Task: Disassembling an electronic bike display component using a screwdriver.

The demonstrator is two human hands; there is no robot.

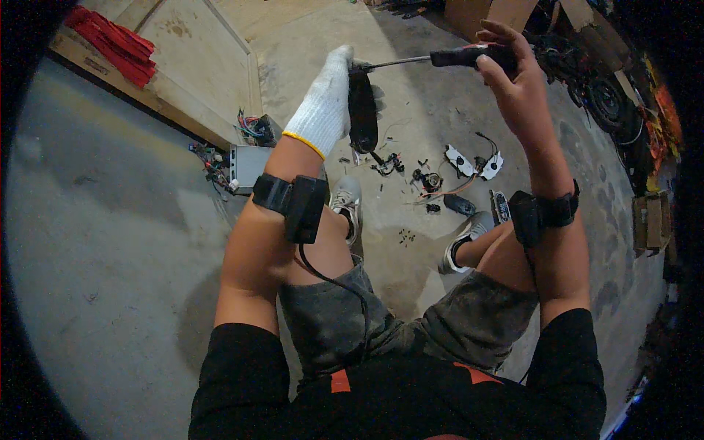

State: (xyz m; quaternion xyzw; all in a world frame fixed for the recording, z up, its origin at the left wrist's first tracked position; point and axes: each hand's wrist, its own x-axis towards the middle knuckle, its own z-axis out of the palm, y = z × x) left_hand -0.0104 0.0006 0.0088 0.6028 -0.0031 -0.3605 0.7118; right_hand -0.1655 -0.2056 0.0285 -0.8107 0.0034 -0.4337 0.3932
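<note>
My left hand [323, 103], in a white knit glove, grips a long black part [364, 110] held upright in the middle of the view, with a short cable at its lower end. My right hand [517, 88], bare, holds the dark handle of a screwdriver [460, 58] between thumb and fingers. Its thin shaft runs horizontally to the top of the black part, beside my left fingertips; the exact contact is too small to make out.
Small parts [429, 180], white pieces with wires [458, 160] and screws lie on the concrete floor between my feet. Left are a metal box [248, 167] and a board [198, 66] with red cloth [110, 44]. Machinery [609, 103] and cardboard boxes [651, 220] line the right.
</note>
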